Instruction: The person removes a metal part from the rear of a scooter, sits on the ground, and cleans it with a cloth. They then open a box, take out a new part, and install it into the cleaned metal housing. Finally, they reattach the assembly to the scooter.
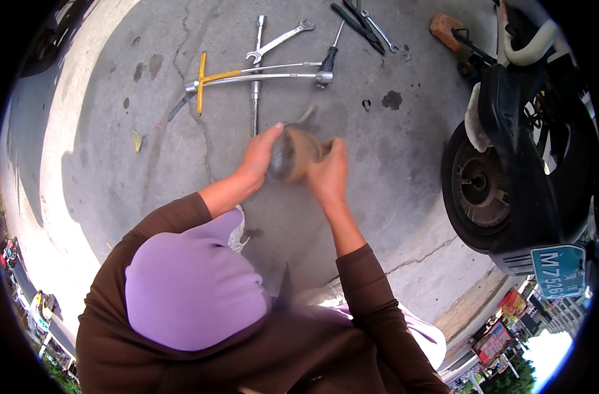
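Head view. The person's two arms, in brown sleeves, came in from the lower edge with elbows bent and wrists bare. The left forearm slanted up and rightward, and the left hand (261, 156) lay along the near left side of a rounded dark-and-tan part (298, 154), its thumb pointing upward. The right forearm rose steeply and leaned slightly left; the right hand (329, 174) met the opposite side with its fingers curled. Each grip was clamped on this one part, which was held above the concrete ground (391, 171), just below the tools; motion blur hid its finer form.

Counted among the tools were one yellow T-handle (201, 85), two long chrome bars, one upright (255, 98) and one crosswise (266, 78), one open-ended wrench (279, 43) overlapping the upright bar, one black-handled screwdriver (328, 60), one pair of dark pliers (362, 27) and one small wrench (379, 31) beside the pliers. One brick (446, 31) lay at upper right, one two-wheeler's wheel (476, 187) stood at right, and one leaf (136, 140) lay at left.
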{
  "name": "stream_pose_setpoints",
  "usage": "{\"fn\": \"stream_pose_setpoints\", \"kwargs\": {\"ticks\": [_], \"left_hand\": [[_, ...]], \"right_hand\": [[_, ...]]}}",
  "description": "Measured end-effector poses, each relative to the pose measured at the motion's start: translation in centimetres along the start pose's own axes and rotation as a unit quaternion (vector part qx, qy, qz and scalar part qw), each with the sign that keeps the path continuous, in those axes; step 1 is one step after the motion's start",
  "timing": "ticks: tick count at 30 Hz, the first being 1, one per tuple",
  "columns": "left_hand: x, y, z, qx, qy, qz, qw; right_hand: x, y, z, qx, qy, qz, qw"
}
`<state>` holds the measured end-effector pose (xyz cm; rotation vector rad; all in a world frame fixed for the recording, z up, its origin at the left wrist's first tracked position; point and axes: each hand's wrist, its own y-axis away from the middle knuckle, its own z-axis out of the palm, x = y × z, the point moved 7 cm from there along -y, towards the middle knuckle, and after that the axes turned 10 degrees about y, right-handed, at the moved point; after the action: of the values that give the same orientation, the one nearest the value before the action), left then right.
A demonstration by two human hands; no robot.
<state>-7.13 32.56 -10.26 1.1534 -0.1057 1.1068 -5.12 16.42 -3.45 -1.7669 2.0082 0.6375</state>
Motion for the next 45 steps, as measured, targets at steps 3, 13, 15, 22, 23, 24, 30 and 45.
{"fn": "stream_pose_setpoints", "kwargs": {"ticks": [3, 13, 15, 22, 23, 24, 30, 45], "left_hand": [[1.5, 0.0, 1.0, -0.064, -0.101, 0.023, 0.993], [3.2, -0.6, 1.8, -0.138, -0.344, -0.101, 0.923], [3.1, -0.2, 2.4, -0.142, -0.252, -0.143, 0.947], [2.5, 0.6, 2.2, -0.124, -0.150, -0.175, 0.965], [2.4, 0.4, 2.0, -0.127, -0.165, -0.159, 0.965], [2.4, 0.1, 1.7, -0.130, -0.180, -0.143, 0.964], [5.9, -1.9, -0.1, -0.077, -0.267, 0.018, 0.961], [5.3, -2.2, -2.9, -0.076, 0.087, -0.137, 0.984]], "right_hand": [[0.6, -0.5, -0.6, -0.078, -0.066, 0.030, 0.994], [2.8, -0.3, -0.6, -0.321, -0.270, 0.193, 0.887], [2.8, 0.0, -0.6, -0.316, -0.324, 0.224, 0.863], [3.8, -0.3, -0.2, -0.334, -0.356, 0.131, 0.863], [3.7, -0.4, -0.3, -0.320, -0.349, 0.124, 0.872], [3.7, -0.5, -0.3, -0.307, -0.342, 0.116, 0.880], [3.4, 1.2, 0.0, -0.381, -0.512, 0.226, 0.736], [8.8, -4.1, -2.2, -0.132, -0.182, 0.127, 0.966]]}}
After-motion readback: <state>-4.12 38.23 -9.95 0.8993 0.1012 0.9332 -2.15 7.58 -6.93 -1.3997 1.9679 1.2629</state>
